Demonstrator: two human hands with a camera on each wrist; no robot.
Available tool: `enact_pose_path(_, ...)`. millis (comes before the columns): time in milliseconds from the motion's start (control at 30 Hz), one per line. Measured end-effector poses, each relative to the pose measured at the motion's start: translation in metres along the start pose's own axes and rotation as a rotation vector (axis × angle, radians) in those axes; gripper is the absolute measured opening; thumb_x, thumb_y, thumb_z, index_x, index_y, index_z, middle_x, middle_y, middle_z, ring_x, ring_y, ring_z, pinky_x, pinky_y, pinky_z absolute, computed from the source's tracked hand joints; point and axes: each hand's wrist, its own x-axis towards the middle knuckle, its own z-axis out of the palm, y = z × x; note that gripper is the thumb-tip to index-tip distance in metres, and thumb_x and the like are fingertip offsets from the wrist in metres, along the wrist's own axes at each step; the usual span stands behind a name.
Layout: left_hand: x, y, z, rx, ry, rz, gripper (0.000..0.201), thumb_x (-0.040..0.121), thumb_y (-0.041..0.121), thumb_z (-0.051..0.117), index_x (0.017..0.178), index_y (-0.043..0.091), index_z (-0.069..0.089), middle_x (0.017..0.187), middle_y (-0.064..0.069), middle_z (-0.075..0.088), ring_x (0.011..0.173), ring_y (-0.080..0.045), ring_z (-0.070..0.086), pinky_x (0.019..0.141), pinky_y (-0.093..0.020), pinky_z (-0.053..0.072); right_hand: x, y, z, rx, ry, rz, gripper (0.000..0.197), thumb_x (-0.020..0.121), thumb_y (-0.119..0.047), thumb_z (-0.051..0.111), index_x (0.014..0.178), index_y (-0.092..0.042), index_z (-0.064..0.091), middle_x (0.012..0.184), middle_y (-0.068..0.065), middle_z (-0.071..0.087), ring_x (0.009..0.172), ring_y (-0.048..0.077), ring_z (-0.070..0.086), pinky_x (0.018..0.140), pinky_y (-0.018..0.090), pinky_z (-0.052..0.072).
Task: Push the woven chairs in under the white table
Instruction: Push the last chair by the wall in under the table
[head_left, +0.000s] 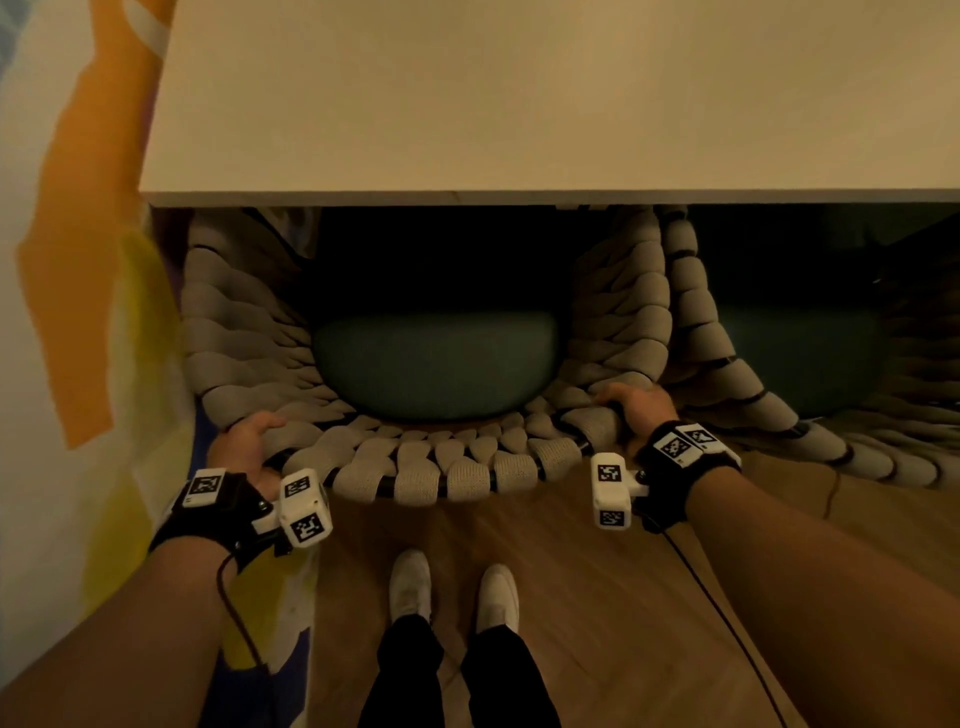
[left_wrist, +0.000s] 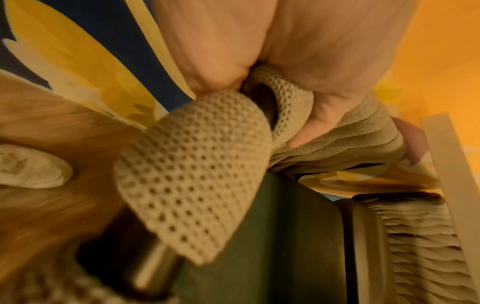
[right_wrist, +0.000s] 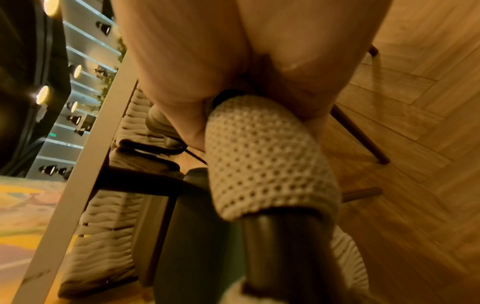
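Observation:
A beige woven chair (head_left: 415, 467) with a dark green seat cushion (head_left: 436, 358) stands partly under the white table (head_left: 467, 93); its curved back rim faces me. My left hand (head_left: 244, 441) grips the rim's left end, fingers curled round a woven strap (left_wrist: 197, 164) and the dark tube. My right hand (head_left: 634, 405) grips the rim's right end over a woven strap (right_wrist: 265, 156). A second woven chair (head_left: 753, 374) sits to the right, also partly under the table edge.
A wall with orange and yellow painted shapes (head_left: 78, 260) runs close along the left. My white shoes (head_left: 452, 587) stand on the wooden herringbone floor (head_left: 597, 597) just behind the chair. Thin chair legs (right_wrist: 358, 133) show in the right wrist view.

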Motion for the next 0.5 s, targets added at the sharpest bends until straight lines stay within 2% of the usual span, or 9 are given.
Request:
enact_pose_path(67,0.000,0.000,-0.003,0.038,-0.009,0.029,0.033,0.090,0.019,0.060,0.121,0.010,0.064,0.104,-0.016,0.070,0.085,-0.032,0.067,0.071,-0.041,0.055,0.000,0.002,-0.001,-0.031,-0.020,0.004,0.068,0.059,-0.022,0.083,0.122,-0.017,0.059,0.111,0.015,0.069,0.091,0.040,0.068,0.079,0.060,0.056)
enact_pose_path(133,-0.006,0.003,-0.005,0.053,0.000,0.050,0.027,0.090,0.024,0.064,0.115,0.014,0.065,0.111,-0.015,0.070,0.092,-0.033,0.068,0.071,-0.042,0.055,0.002,0.004,-0.003,-0.047,-0.007,-0.006,0.086,0.049,-0.035,0.087,0.127,-0.021,0.055,0.118,0.013,0.067,0.096,0.038,0.068,0.081,0.061,0.055)
enact_pose_path(167,-0.011,0.003,-0.005,0.065,0.020,0.070,0.032,0.089,0.028,0.066,0.119,0.017,0.062,0.114,-0.012,0.069,0.094,-0.033,0.068,0.070,-0.043,0.056,-0.004,0.002,-0.003,-0.101,0.006,-0.023,0.095,0.049,-0.043,0.088,0.132,-0.022,0.051,0.125,0.012,0.064,0.102,0.037,0.066,0.085,0.059,0.055)
enact_pose_path(200,-0.016,0.003,-0.006,0.102,0.040,0.098,0.046,0.088,0.033,0.068,0.130,0.020,0.055,0.121,-0.010,0.067,0.098,-0.033,0.067,0.070,-0.045,0.058,-0.013,-0.001,-0.004,-0.194,0.032,-0.047,0.100,0.053,-0.051,0.087,0.138,-0.021,0.044,0.133,0.010,0.059,0.110,0.037,0.063,0.090,0.055,0.054)
enact_pose_path(267,-0.027,-0.003,-0.008,0.286,0.141,0.197,0.078,0.087,0.041,0.069,0.152,0.034,0.026,0.146,-0.011,0.050,0.113,-0.040,0.061,0.073,-0.052,0.059,-0.031,0.001,-0.010,-0.370,0.061,-0.106,0.098,0.068,-0.059,0.077,0.146,-0.019,0.032,0.141,0.010,0.050,0.122,0.036,0.054,0.093,0.045,0.051)
enact_pose_path(300,-0.035,-0.005,-0.009,0.378,0.169,0.231,0.084,0.090,0.042,0.066,0.154,0.041,0.013,0.153,-0.012,0.041,0.115,-0.045,0.059,0.073,-0.055,0.060,-0.035,0.005,-0.012,-0.416,0.048,-0.134,0.094,0.074,-0.059,0.072,0.147,-0.019,0.029,0.142,0.010,0.049,0.123,0.036,0.053,0.089,0.042,0.051)
enact_pose_path(367,-0.044,-0.009,-0.010,0.438,0.134,0.220,0.085,0.095,0.038,0.059,0.149,0.054,-0.003,0.157,-0.014,0.033,0.108,-0.050,0.061,0.065,-0.059,0.060,-0.036,0.015,-0.011,-0.413,-0.016,-0.121,0.086,0.080,-0.059,0.066,0.146,-0.023,0.025,0.142,0.012,0.047,0.117,0.038,0.057,0.087,0.045,0.053)
enact_pose_path(433,-0.049,-0.005,-0.007,0.433,0.120,0.188,0.085,0.097,0.032,0.056,0.147,0.058,-0.008,0.157,-0.015,0.032,0.104,-0.051,0.062,0.059,-0.062,0.059,-0.033,0.015,-0.002,-0.360,-0.011,-0.085,0.078,0.085,-0.050,0.064,0.144,-0.023,0.021,0.142,0.014,0.044,0.113,0.042,0.057,0.086,0.051,0.055)
enact_pose_path(500,-0.051,0.003,-0.006,0.474,0.150,0.210,0.085,0.097,0.028,0.054,0.149,0.055,-0.008,0.157,-0.015,0.033,0.104,-0.053,0.061,0.057,-0.060,0.059,-0.029,0.011,0.008,-0.278,0.002,-0.051,0.071,0.088,-0.038,0.065,0.141,-0.023,0.020,0.140,0.018,0.043,0.110,0.045,0.058,0.080,0.059,0.056)
